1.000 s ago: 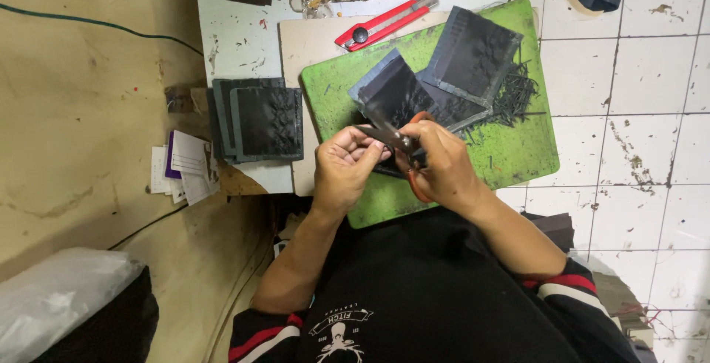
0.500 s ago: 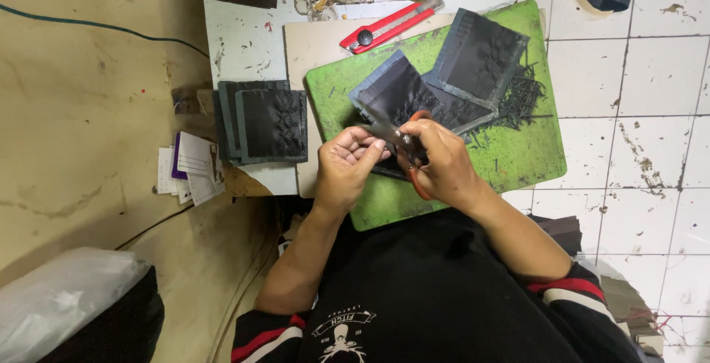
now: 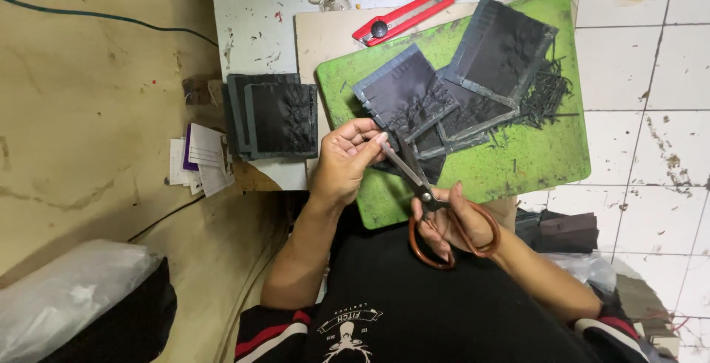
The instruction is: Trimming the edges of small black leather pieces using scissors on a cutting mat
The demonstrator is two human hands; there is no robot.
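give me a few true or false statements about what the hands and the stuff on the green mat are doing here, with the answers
1. The right hand holds scissors with orange-brown handles. True.
2. The left hand rests flat on the floor tiles. False: it is raised at the scissor blades, its fingers pinching something too small to make out.
3. Dark fabric pieces lie overlapping on the green cutting mat. True.
4. The red utility knife is in the left hand. False: it lies untouched beyond the mat's far edge.
5. A stack of dark pieces sits left of the mat. True.
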